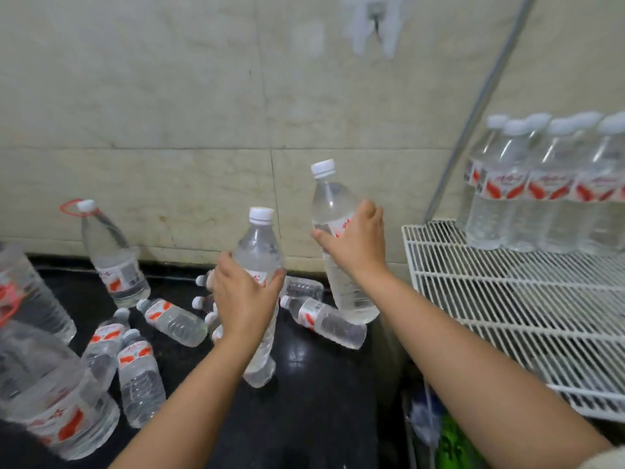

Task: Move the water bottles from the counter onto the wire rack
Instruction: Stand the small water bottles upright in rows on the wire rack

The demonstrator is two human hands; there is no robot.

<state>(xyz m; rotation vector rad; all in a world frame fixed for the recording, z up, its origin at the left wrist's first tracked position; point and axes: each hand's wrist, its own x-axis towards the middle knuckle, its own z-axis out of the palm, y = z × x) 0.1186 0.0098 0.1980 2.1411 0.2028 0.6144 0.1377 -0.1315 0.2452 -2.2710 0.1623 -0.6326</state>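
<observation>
My left hand (245,292) grips a tall clear water bottle (258,245) with a white cap around its label, its base low over the black counter (314,384). My right hand (355,242) holds a second tall bottle (333,201), lifted higher and tilted left, left of the white wire rack (507,299). Several small bottles (176,321) with red-and-white labels lie scattered on the counter. At the rack's back right, several bottles (548,187) stand upright in a row.
A tall bottle with a red ring handle (113,255) stands by the tiled wall (169,113). Large jugs (50,394) fill the counter's left edge. A grey rack post (473,106) slants up. Green and blue items (449,438) sit below the rack.
</observation>
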